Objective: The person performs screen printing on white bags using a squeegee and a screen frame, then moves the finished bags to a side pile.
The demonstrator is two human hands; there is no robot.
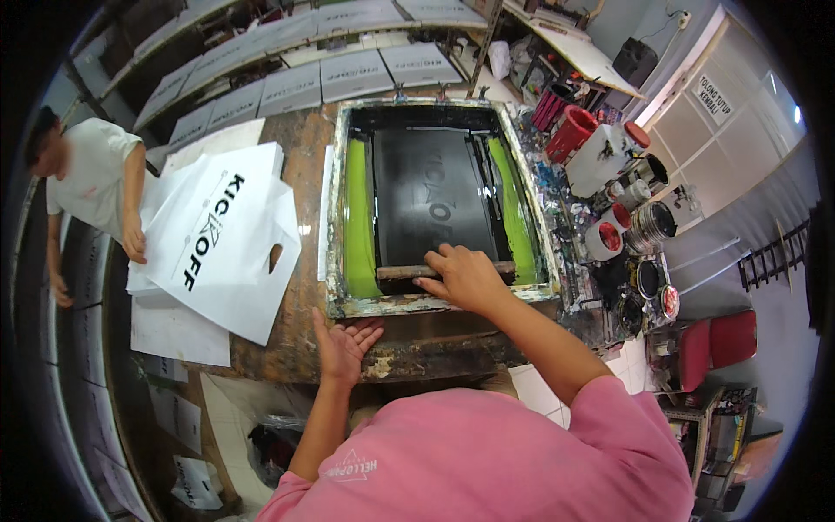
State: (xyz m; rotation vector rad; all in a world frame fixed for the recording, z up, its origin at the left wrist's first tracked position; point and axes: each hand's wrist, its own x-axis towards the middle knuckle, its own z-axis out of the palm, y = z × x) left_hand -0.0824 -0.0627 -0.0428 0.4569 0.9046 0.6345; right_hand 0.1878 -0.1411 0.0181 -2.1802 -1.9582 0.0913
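A screen printing frame (341,228) with a paint-stained wooden border lies on the worktable (296,187). Its dark mesh (426,174) is wet with black ink and has lime-green strips down both sides. My right hand (465,277) grips a wooden squeegee (402,271) that lies crosswise near the frame's close end. Palm up and fingers spread, my left hand (346,350) is at the frame's front left corner, by the table's near edge; I cannot tell whether it bears the frame's weight. A stack of printed white bags (217,230) lies left of the frame.
At the left, a person (96,174) has one hand at the bags. Racks of printed white sheets (287,87) line the back and left. Ink-smeared cans (652,222), a red container (571,130) and a white jug (600,161) crowd the right. A red chair (709,344) stands lower right.
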